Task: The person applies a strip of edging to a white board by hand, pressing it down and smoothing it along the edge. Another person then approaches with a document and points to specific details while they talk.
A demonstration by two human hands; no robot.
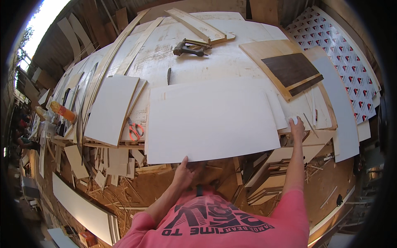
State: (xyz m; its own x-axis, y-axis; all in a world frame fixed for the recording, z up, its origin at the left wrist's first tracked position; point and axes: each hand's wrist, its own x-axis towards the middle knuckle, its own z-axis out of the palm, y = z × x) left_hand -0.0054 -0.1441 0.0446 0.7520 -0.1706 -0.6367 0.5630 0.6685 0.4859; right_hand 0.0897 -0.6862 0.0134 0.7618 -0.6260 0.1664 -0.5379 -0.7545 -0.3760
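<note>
A large white board (213,120) lies on the worktable, its near edge jutting out toward me. My left hand (182,175) grips that near edge, thumb on top and fingers hidden beneath. Out to the right, my right hand (297,127) is at the table's front edge, beside a narrower white panel (275,108). Something small and white shows between its thumb and fingers; I cannot make out what it is. Orange-handled scissors (135,131) rest left of the board, next to another white panel (111,108).
A dark nail gun (190,48) lies farther back on the worktable (206,68). A wooden panel with a dark inset (291,70) sits at right. Long wood strips (111,62) and an orange bottle (63,110) are at left. Offcuts (118,161) clutter the space below the edge.
</note>
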